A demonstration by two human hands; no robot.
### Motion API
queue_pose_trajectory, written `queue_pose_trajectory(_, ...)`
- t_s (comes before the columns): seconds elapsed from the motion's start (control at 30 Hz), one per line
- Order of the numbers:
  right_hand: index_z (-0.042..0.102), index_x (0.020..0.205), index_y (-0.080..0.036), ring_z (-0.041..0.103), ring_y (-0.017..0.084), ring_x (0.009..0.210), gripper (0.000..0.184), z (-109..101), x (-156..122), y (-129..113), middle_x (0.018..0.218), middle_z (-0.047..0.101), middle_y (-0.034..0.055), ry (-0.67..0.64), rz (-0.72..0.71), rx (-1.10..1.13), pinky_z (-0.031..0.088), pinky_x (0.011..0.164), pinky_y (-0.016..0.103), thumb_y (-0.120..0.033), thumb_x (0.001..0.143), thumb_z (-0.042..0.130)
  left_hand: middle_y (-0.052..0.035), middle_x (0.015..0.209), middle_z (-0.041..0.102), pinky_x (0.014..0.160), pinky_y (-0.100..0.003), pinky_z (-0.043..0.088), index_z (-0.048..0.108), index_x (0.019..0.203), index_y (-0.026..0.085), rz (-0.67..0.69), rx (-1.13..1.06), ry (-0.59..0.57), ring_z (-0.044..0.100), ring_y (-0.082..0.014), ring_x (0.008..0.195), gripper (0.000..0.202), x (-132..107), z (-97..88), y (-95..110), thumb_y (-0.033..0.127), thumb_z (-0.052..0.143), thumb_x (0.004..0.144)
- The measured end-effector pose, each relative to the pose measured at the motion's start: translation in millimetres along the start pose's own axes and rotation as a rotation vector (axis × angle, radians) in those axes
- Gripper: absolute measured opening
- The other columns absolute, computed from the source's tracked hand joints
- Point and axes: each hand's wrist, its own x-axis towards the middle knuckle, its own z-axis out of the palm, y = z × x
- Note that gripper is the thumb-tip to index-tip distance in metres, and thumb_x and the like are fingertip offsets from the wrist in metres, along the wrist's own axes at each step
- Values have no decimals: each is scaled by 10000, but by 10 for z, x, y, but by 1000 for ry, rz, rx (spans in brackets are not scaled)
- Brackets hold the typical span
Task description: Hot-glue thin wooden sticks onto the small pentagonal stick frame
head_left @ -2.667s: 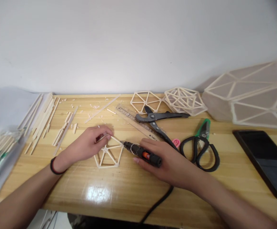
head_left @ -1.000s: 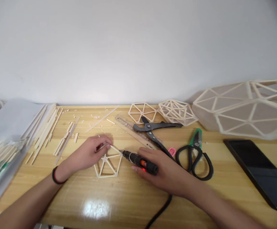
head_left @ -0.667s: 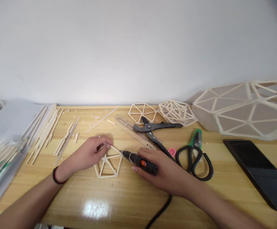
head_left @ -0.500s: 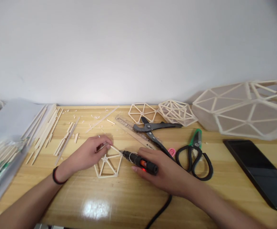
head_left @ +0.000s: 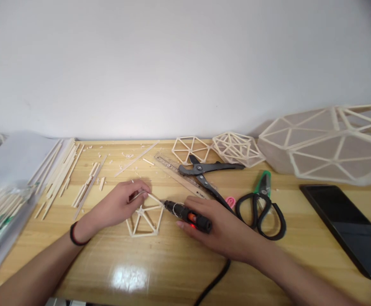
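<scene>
A small pentagon frame of thin wooden sticks (head_left: 144, 217) lies flat on the wooden table (head_left: 160, 263). My left hand (head_left: 118, 204) rests on its upper left corner, fingers curled and pinching a stick there. My right hand (head_left: 219, 227) grips a black corded hot tool with an orange switch and a red light (head_left: 188, 216). Its tip touches the frame's upper right corner.
Loose sticks (head_left: 61, 170) and a plastic sleeve (head_left: 3, 178) lie at the left. Behind are a ruler (head_left: 175, 172), black pliers (head_left: 204, 170), finished stick frames (head_left: 192, 148), green-handled shears (head_left: 263, 199), a large faceted shade (head_left: 329, 144) and a phone (head_left: 348, 229).
Both hands and the tool stay put over the last second. Since 2.7 s ago the view has tilted slightly upward, so everything sits lower in the picture.
</scene>
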Motion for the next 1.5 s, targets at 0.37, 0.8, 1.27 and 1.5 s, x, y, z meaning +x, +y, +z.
queue_pose_trajectory(0.37, 531, 792, -205, 579, 187, 754, 213, -6, 3, -8, 807, 586, 21, 14, -12, -13, 433, 688, 309, -305, 960, 617, -22, 897, 661, 666, -238, 428, 638, 963, 177, -1, -13, -7, 564, -134, 726, 181, -5, 9, -32, 228, 474, 1022)
queue_pose_trajectory(0.8, 529, 797, -211, 580, 197, 755, 215, -1, 2, -5, 811, 591, 27, 6, -5, -10, 430, 692, 312, -319, 965, 610, -23, 900, 677, 665, -236, 439, 651, 967, 177, -4, 5, 5, 576, -133, 723, 181, 4, 6, -15, 226, 482, 1014)
queue_pose_trajectory(1.27, 519, 790, -214, 581, 196, 755, 222, 1, 5, -5, 806, 588, 26, 13, -9, -23, 431, 688, 311, -316, 965, 609, -27, 908, 674, 674, -238, 443, 650, 976, 178, -2, -6, -4, 578, -137, 732, 186, 4, 5, -26, 232, 476, 1017)
queue_pose_trajectory(1.5, 522, 797, -212, 583, 196, 761, 224, 3, -1, -1, 817, 585, 26, 4, -8, -19, 428, 693, 312, -326, 970, 607, -30, 923, 678, 693, -242, 447, 644, 968, 179, -14, -10, -7, 588, -140, 754, 173, 1, -1, -21, 219, 482, 1014)
